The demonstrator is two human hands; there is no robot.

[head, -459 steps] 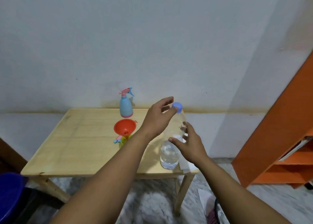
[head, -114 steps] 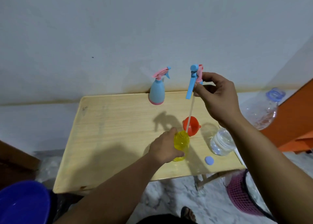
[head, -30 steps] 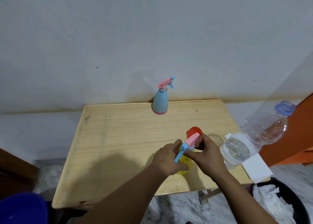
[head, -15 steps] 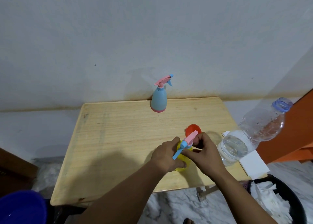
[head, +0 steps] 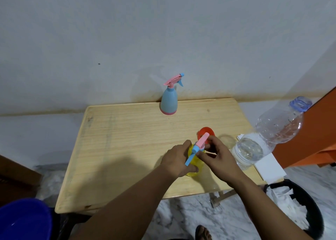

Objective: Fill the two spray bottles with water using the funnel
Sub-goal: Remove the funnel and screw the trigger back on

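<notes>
At the wooden table (head: pixel 127 149), I worked on the yellow spray bottle (head: pixel 197 164), which stood upright near the table's front edge, right of centre. The clear plastic water bottle (head: pixel 263 139), uncapped and with water pooled in its base, stood just to the right of my hands on a white sheet of paper (head: pixel 269 169) at the table's right edge. The blue spray bottle (head: pixel 169 99), its pink and blue head fitted, stood well apart at the far edge against the wall. My left hand (head: pixel 177 159) wrapped the yellow bottle's body from the left; my right hand (head: pixel 215 157) pinched the pink and blue trigger head (head: pixel 199 146) at the bottle's neck, its blue lever slanting down toward my left hand. The head sat over the neck, its axis roughly in line with the upright bottle, so the turn that came next, by my judgement, belonged to the right hand while the left braced. The orange funnel (head: pixel 206 131) lay just beyond my fingers, partly hidden by the head. I could read no brand, label or writing on any bottle.
</notes>
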